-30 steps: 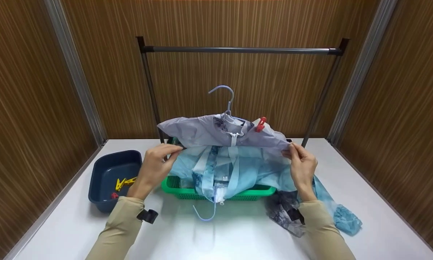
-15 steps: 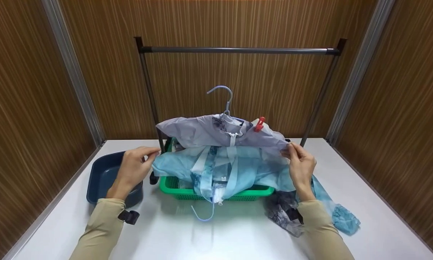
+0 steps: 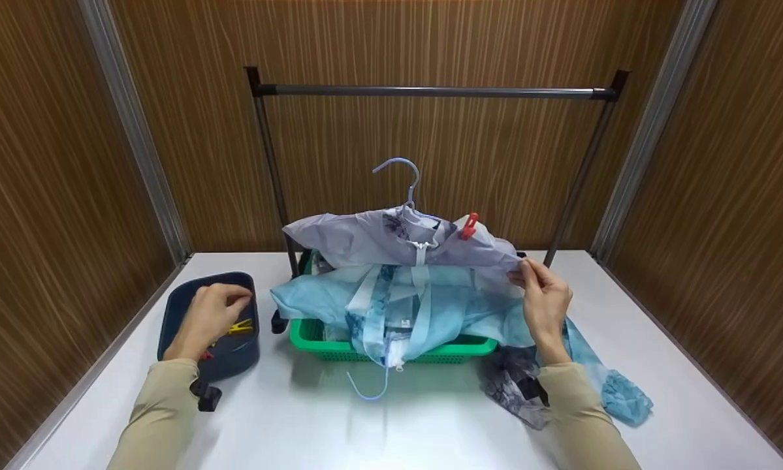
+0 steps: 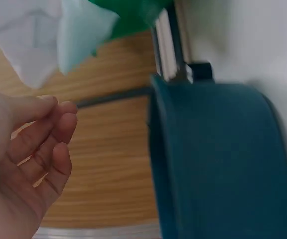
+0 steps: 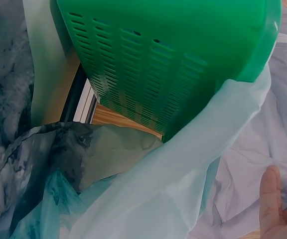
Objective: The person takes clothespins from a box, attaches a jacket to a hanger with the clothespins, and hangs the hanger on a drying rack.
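A dark rack (image 3: 443, 91) stands at twelve o'clock from a central lilac garment (image 3: 355, 238), a green basket (image 3: 456, 352) at six, a navy bin (image 3: 231, 365) at eight. The left hand (image 3: 208, 316) hovers above the bin, fingers loosely curled, holding nothing visible; the right hand (image 3: 544, 300), at four o'clock, pinches the garment's edge.

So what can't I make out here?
Head: contents of the basket, mostly under the blue garment.
Head: clips in the bin, partly behind the left hand.
Head: arms of the upper hanger, mostly inside the lilac garment.
Left wrist: the bin's inside, behind its wall.
Right wrist: most of the right hand, past the edge.
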`<state>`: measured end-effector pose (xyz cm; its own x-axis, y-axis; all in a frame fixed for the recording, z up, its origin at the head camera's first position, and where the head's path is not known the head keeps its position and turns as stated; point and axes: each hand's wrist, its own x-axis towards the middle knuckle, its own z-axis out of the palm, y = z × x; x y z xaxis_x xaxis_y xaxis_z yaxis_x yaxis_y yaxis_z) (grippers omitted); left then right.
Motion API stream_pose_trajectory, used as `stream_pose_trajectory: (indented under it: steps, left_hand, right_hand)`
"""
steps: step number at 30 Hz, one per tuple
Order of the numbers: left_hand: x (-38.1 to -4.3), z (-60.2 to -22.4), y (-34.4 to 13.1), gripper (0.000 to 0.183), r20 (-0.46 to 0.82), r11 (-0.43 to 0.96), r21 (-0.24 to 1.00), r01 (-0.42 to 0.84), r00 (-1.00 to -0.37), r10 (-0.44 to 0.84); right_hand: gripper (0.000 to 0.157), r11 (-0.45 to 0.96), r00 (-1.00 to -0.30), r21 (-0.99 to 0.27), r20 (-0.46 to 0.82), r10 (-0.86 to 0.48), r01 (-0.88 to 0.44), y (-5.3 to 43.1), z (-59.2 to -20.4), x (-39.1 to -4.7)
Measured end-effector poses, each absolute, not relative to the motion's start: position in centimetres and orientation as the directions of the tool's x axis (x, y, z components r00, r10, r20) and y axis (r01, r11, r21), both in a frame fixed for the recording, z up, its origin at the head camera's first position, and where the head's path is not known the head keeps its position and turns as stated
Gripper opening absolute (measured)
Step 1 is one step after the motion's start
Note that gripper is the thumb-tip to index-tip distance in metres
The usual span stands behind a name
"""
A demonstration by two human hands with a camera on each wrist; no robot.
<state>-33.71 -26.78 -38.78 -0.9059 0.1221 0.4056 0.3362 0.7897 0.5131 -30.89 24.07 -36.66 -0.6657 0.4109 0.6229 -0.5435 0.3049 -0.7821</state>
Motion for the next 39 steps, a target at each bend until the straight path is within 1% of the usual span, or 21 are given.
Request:
stream_pose_trajectory:
  steps: [4, 7, 10, 12, 17, 22, 24, 31, 35, 39]
  left_hand:
    - [-34.0, -39.4, -28.0, 0.021, 0.315, 0.828, 0.493, 0.267, -0.942, 0.116]
    - [-34.2, -40.0, -28.7, 0.023, 0.202, 0.866, 0.468, 0.175, -0.975, 0.088]
    - [-34.4, -40.8, -29.4, 0.029, 0.104, 0.901, 0.427, 0.081, -0.994, 0.04]
    - [-34.6, -41.4, -29.8, 0.034, 0.069, 0.918, 0.395, 0.031, -0.998, 0.004]
    - [-35.1, -42.6, -30.4, 0.043, 0.03, 0.927, 0.374, -0.033, -0.998, -0.048]
    - [-35.6, -43.1, -30.4, 0.043, -0.012, 0.918, 0.393, -0.061, -0.998, -0.061]
    - [-35.8, -43.2, -30.3, 0.041, -0.008, 0.918, 0.39, -0.065, -0.998, -0.067]
    - [-36.3, -43.5, -30.4, 0.023, 0.019, 0.925, 0.373, -0.079, -0.996, -0.093]
    - [-36.5, -43.7, -30.4, 0.022, -0.006, 0.921, 0.375, -0.105, -0.994, -0.111]
    - [-36.5, -44.0, -30.5, 0.021, 0.009, 0.919, 0.38, -0.104, -0.993, -0.116]
  right_hand:
    - [0.022, 0.306, -0.665, -0.784, 0.621, 0.415, -0.54, 24.0, -36.7, -30.9]
    - [0.022, 0.308, -0.664, -0.783, 0.622, 0.415, -0.541, 24.0, -36.7, -31.0]
    - [0.022, 0.3, -0.665, -0.785, 0.618, 0.418, -0.542, 24.0, -36.8, -31.0]
    - [0.022, 0.294, -0.667, -0.787, 0.616, 0.418, -0.543, 24.0, -36.8, -31.0]
    - [0.022, 0.283, -0.667, -0.784, 0.619, 0.415, -0.552, 24.0, -36.9, -31.1]
    - [0.021, 0.276, -0.661, -0.777, 0.628, 0.411, -0.566, 24.1, -37.1, -31.3]
    - [0.021, 0.277, -0.658, -0.774, 0.632, 0.409, -0.57, 24.1, -37.1, -31.4]
    - [0.021, 0.314, -0.656, -0.771, 0.637, 0.406, -0.554, 23.9, -37.0, -31.2]
    - [0.022, 0.327, -0.661, -0.779, 0.626, 0.412, -0.534, 23.9, -37.0, -31.1]
    - [0.022, 0.329, -0.666, -0.785, 0.619, 0.417, -0.524, 23.9, -37.0, -31.0]
